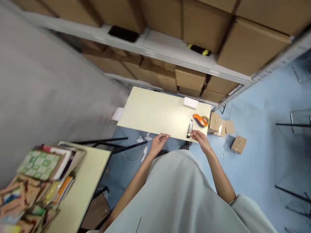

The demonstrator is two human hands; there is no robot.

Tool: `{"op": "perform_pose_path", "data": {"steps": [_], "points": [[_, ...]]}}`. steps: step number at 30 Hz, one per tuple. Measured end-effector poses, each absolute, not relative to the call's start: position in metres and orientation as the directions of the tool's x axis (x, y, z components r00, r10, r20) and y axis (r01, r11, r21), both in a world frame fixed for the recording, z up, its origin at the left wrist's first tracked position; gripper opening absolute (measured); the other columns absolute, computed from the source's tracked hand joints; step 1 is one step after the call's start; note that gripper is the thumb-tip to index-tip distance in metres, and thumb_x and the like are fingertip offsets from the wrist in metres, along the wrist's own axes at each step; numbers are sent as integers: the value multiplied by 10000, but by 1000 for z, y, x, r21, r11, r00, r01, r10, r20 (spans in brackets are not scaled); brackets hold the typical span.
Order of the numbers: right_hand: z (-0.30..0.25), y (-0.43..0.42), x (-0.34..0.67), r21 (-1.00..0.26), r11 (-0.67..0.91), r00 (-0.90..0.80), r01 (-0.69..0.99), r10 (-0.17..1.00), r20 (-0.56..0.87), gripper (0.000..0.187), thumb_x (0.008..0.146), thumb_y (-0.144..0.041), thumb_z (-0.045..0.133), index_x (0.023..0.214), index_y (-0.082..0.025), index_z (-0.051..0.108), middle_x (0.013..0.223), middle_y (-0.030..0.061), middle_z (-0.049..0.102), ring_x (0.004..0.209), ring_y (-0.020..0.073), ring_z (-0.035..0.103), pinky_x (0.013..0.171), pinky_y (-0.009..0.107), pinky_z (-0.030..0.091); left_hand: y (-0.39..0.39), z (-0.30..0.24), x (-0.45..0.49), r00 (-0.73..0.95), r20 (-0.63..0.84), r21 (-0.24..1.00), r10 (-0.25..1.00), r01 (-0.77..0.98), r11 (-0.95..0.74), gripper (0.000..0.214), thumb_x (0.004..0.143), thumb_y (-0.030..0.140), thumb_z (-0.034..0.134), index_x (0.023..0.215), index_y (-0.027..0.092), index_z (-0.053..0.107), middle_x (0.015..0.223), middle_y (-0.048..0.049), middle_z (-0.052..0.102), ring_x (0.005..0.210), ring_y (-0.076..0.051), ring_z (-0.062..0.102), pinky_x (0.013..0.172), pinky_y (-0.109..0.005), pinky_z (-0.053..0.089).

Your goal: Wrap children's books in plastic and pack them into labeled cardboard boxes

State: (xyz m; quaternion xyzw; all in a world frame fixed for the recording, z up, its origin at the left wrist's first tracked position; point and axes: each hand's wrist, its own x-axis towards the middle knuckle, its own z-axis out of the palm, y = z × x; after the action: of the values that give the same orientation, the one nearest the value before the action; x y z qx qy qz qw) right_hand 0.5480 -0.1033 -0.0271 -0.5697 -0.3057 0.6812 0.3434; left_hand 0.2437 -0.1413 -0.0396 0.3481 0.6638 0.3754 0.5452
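Note:
My left hand (159, 143) is at the front edge of the pale yellow table (155, 110), its fingers drawn together with nothing visible in them. My right hand (200, 139) hovers at the table's right front corner, fingers a little apart. Its fingertips reach the lower end of a utility knife (190, 127), which lies on the table; whether they touch it I cannot tell. Just beyond, an orange tape dispenser (199, 119) rests beside some rolls of tape (206, 121). Farther back stands a small white box or stack (190, 103).
Shelves with cardboard boxes (190, 77) rise behind the table. Boxes (238, 144) lie on the blue floor to the right. At lower left, a second table (93, 174) carries piled books and packets (41, 165). Black table legs (116, 147) jut out between the tables.

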Motion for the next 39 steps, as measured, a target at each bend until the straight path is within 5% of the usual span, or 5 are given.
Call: {"op": "perform_pose_path", "data": {"steps": [8,24,31,36,39], "points": [[23,-114,329,-880,-436,-487,191,736,-470,617,865,-758,883,1227,-260,838,1302,141,860,1185,329,820,1164,568,616,-253,-16,97,-509,-313,948,802,-214,235,490,844,689,850,951,211,824,1061,-141,871,1068,-318,823,1062,-488,644],[37,-174,-24,-906,-133,-871,403,249,-424,603,890,-766,861,1207,-254,838,1227,115,876,1142,306,822,1089,504,650,-439,-27,-112,-941,-318,948,117,-318,22,303,864,512,826,975,231,816,1048,-96,856,1047,-274,799,1070,-461,631],[-24,-159,-144,-910,-13,-898,415,152,-412,521,890,-710,828,1141,-254,829,1186,107,864,1110,318,811,1086,509,638,-422,-52,-200,-948,-310,936,-75,-318,150,351,904,465,805,1151,215,789,1281,-123,824,1247,-303,744,1104,-447,615],[-67,-166,-227,-888,203,-911,413,106,-399,218,1002,-373,703,1132,-214,778,1230,98,850,1135,289,808,1119,455,627,-402,-85,-266,-918,-363,863,-159,-396,314,335,866,298,808,1173,180,745,1276,-157,769,1264,-327,702,1142,-473,573],[-79,-175,-257,-824,333,-888,459,128,-443,265,1017,-255,673,1256,-170,749,1354,169,814,1179,319,803,1127,483,620,-393,-97,-290,-932,-334,836,-141,-362,412,301,853,266,787,1135,179,729,1173,-148,758,1264,-340,670,1173,-480,539]]}}
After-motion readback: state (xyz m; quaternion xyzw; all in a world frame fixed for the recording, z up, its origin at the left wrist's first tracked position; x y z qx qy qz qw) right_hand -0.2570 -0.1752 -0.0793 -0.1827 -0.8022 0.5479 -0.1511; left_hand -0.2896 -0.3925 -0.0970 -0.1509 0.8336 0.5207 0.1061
